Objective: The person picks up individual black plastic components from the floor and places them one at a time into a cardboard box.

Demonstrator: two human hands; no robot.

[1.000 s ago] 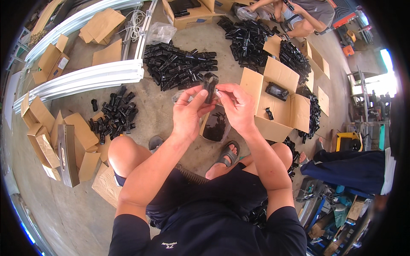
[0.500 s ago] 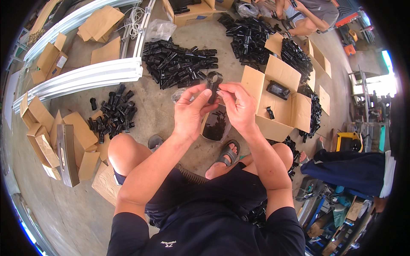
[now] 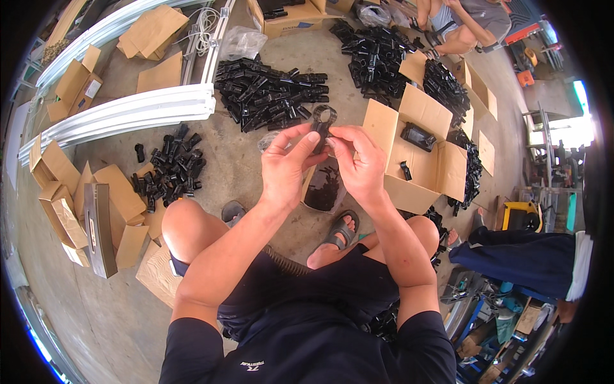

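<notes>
A black ring clamp [image 3: 324,116] is held up before me, its round loop on top and its body partly covered by fingers. My left hand [image 3: 285,163] grips the body between thumb and fingers. Against the clamp's right side, my right hand [image 3: 360,163] has thumb and forefinger pinched together; whatever lies between them is too small to make out. Below the hands, a small box [image 3: 323,185] on the floor holds many small dark pieces. A pile of black clamps [image 3: 265,93] lies just beyond my hands.
An open carton [image 3: 416,185] with a few black parts stands to the right. Loose black clamps [image 3: 169,163] and torn cardboard [image 3: 115,198] lie at left, below white metal rails [image 3: 128,118]. More black parts [image 3: 374,57] are heaped near another person [image 3: 457,32] at far right.
Both hands keep the clamp in nearly the same place, with only slight finger movement at its right side. The other person's hand has shifted up a little.
</notes>
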